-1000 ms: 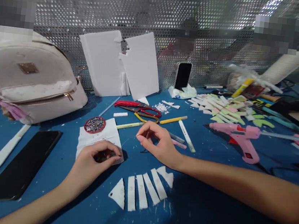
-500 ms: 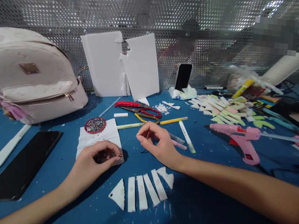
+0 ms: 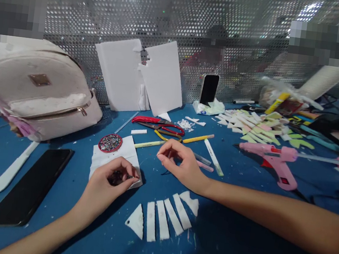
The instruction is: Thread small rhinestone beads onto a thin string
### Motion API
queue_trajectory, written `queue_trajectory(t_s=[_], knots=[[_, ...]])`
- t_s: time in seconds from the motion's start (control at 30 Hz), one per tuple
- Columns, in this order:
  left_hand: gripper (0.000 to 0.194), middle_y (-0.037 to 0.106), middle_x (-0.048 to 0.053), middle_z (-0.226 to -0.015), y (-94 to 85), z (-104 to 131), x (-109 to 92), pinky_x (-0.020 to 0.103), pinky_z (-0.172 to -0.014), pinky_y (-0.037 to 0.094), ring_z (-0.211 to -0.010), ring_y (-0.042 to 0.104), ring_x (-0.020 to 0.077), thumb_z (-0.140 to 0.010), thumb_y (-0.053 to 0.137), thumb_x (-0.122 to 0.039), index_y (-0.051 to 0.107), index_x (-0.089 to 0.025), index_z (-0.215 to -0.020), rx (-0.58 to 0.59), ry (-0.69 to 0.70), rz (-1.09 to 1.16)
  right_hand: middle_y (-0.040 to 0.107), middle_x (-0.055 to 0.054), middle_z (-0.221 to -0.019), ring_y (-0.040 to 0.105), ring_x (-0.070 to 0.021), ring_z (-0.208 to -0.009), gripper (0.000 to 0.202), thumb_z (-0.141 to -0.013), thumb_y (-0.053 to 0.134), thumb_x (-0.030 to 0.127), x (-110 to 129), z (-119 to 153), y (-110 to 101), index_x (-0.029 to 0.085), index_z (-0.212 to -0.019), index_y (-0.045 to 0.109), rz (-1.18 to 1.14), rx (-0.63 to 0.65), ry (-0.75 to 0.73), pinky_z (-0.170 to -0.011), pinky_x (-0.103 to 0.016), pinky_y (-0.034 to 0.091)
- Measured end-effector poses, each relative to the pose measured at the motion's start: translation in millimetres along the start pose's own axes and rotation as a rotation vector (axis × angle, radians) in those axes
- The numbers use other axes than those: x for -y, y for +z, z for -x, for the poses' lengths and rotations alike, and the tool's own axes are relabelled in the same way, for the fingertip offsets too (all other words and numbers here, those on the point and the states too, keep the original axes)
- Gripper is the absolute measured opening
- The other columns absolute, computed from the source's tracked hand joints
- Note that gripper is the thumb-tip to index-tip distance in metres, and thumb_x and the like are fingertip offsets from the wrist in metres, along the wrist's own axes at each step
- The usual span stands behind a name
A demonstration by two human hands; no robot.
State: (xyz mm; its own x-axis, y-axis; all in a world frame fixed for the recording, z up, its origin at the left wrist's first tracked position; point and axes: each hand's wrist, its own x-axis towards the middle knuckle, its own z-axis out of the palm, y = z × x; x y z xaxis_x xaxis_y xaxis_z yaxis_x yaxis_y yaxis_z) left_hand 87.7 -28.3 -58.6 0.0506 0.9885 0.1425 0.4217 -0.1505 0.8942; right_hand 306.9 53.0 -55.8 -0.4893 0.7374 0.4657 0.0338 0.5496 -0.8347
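Note:
My left hand [image 3: 105, 185] rests over the edge of a white paper sheet [image 3: 98, 163], thumb and fingertips pinched together. Dark glittery bits [image 3: 116, 177] show beneath its curled fingers; whatever the fingertips pinch is too small to name. Just behind it, a round red-rimmed dish [image 3: 110, 143] full of mixed beads lies on the sheet. My right hand [image 3: 183, 166] hovers to the right, thumb and fingers closed in a pinch, and a faint thin line seems to run near its tips. In front of both hands lie white foam pieces laid out as a fish skeleton, with a triangular head [image 3: 136, 222] and several strips [image 3: 162, 220].
A pink glue gun [image 3: 277, 156] lies at right, before a heap of foam scraps [image 3: 256, 125]. Red-handled pliers [image 3: 151, 120], markers [image 3: 213, 157] and a propped phone [image 3: 209, 90] sit behind the hands. At left are a backpack [image 3: 49, 100], a black phone [image 3: 30, 188] and a white knife [image 3: 9, 175].
The whole view has shifted slightly, so things appear a little further right and lower. Both hands keep nearly the same pinched poses, with small finger movement in the left.

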Motion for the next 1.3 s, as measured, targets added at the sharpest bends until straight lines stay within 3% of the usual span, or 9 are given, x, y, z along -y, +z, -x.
queue_trajectory(t_s=[0.43, 0.97, 1.17, 1.3], knots=[[0.016, 0.072, 0.002, -0.075, 0.7, -0.1, 0.0, 0.023, -0.059, 0.048, -0.067, 0.066, 0.0141, -0.082, 0.069, -0.027, 0.057, -0.02, -0.074, -0.048, 0.05, -0.001, 0.056, 0.0, -0.078, 0.052, -0.0113, -0.064, 0.011, -0.094, 0.059, 0.027, 0.2, -0.5, 0.5, 0.018, -0.087, 0.059, 0.005, -0.027, 0.03, -0.056, -0.024, 0.04], [0.013, 0.073, 0.001, -0.079, -0.8, 0.5, -0.8, 0.024, -0.064, 0.049, -0.07, 0.066, 0.014, -0.084, 0.068, -0.026, 0.058, -0.02, -0.077, -0.024, 0.054, -0.001, 0.056, 0.001, -0.078, 0.051, -0.0116, -0.066, 0.009, -0.094, 0.059, 0.026, 0.0, -1.3, 0.2, 0.019, -0.088, 0.059, 0.003, -0.032, 0.037, -0.057, -0.025, 0.04], [0.009, 0.071, -0.002, -0.076, -2.8, 0.7, -1.0, 0.021, -0.058, 0.044, -0.063, 0.059, 0.011, -0.085, 0.068, -0.026, 0.065, -0.021, -0.079, -0.079, 0.08, -0.108, 0.056, 0.001, -0.078, 0.051, -0.0118, -0.066, 0.01, -0.094, 0.059, 0.027, 0.2, -1.0, 0.6, 0.019, -0.088, 0.06, 0.004, -0.019, 0.039, -0.057, -0.025, 0.04], [0.009, 0.07, -0.001, -0.079, -5.2, 0.8, 0.9, 0.023, -0.064, 0.046, -0.07, 0.063, 0.0133, -0.086, 0.067, -0.028, 0.067, -0.021, -0.082, -0.152, 0.079, -0.122, 0.056, 0.001, -0.077, 0.051, -0.0117, -0.065, 0.01, -0.094, 0.059, 0.027, -1.1, -1.0, 0.6, 0.019, -0.088, 0.059, 0.005, -0.011, 0.031, -0.056, -0.025, 0.039]])
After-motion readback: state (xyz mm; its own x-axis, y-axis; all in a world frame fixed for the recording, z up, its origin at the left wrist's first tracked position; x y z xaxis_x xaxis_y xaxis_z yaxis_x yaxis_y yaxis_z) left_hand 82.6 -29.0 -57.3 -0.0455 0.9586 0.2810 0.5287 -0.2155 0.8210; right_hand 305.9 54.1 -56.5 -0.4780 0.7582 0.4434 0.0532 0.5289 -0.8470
